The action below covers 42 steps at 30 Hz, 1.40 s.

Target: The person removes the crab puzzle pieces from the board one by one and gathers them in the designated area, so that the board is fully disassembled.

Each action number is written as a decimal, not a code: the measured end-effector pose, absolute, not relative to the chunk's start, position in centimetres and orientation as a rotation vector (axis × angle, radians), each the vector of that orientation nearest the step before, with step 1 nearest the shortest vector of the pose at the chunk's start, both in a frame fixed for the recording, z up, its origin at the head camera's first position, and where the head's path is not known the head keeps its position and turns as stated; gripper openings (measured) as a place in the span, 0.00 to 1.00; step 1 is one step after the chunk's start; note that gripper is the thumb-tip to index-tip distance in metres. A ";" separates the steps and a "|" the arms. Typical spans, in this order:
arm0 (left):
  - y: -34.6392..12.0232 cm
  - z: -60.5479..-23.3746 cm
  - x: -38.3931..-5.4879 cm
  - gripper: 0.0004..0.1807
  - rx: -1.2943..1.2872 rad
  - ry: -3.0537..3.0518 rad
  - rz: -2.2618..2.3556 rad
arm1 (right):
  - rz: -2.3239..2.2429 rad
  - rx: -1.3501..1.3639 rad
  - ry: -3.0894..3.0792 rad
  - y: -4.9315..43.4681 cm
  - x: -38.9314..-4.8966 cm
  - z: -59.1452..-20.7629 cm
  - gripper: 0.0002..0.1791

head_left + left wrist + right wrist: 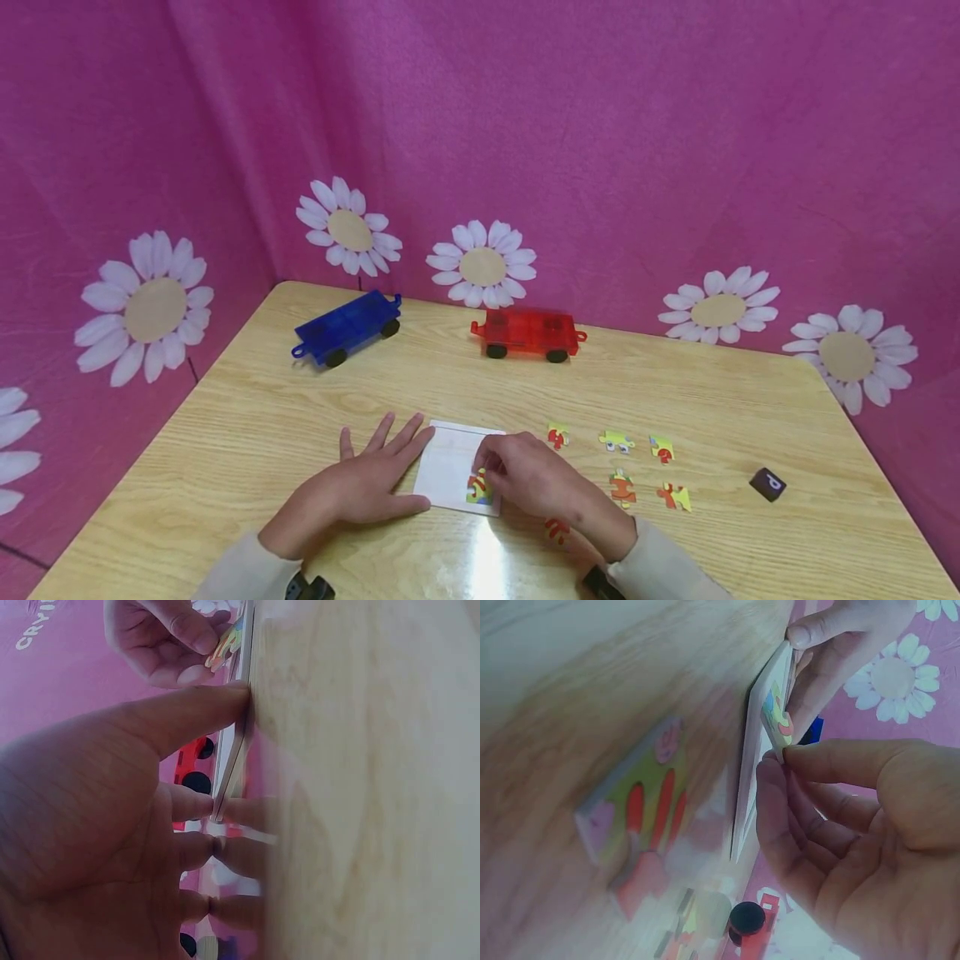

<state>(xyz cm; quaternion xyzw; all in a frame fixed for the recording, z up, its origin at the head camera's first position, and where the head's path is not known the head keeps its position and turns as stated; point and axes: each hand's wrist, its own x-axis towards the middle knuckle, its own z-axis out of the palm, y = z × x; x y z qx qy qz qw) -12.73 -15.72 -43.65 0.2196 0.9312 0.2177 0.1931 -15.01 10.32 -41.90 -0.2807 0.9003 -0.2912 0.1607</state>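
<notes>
A white puzzle board (pixel 446 468) lies flat in front of me. Along its left edge rests my left hand (pixel 367 483), fingers straight and spread, with the thumb and fingertips against the board's side. My right hand (pixel 528 475) pinches a yellow, red and green jigsaw piece (pixel 777 720) between thumb and fingers. In the right wrist view the piece is tilted over the board. Seen from the head, the held piece overlaps the board's lower right corner, its upper part hidden by the fingers.
Several loose jigsaw pieces (pixel 617 442) lie right of the board, one (pixel 557 530) partly behind my right forearm. A dark keycap-like block (pixel 768 484) sits farther right. Behind the board stand a blue toy wagon (pixel 348 327) and a red toy wagon (pixel 528 332), before a pink flowered curtain.
</notes>
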 end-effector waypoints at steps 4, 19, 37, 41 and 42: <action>-15.8 -43.7 -12.7 0.49 0.620 2.609 0.618 | -0.846 -0.838 2.593 10.4 -14.9 -41.9 0.08; -15.9 -43.7 -12.7 0.49 0.627 2.595 0.618 | -0.885 -0.928 2.586 14.3 -14.0 -39.3 0.13; -15.9 -43.7 -12.7 0.49 0.629 2.593 0.613 | -0.871 -0.754 2.591 25.9 -12.7 -38.7 0.12; -15.9 -43.7 -12.8 0.49 0.627 2.592 0.606 | -0.849 -0.705 2.570 28.3 -12.2 -39.0 0.13; -15.9 -43.7 -12.8 0.49 0.627 2.593 0.602 | -0.835 -0.692 2.572 28.8 -12.0 -39.1 0.13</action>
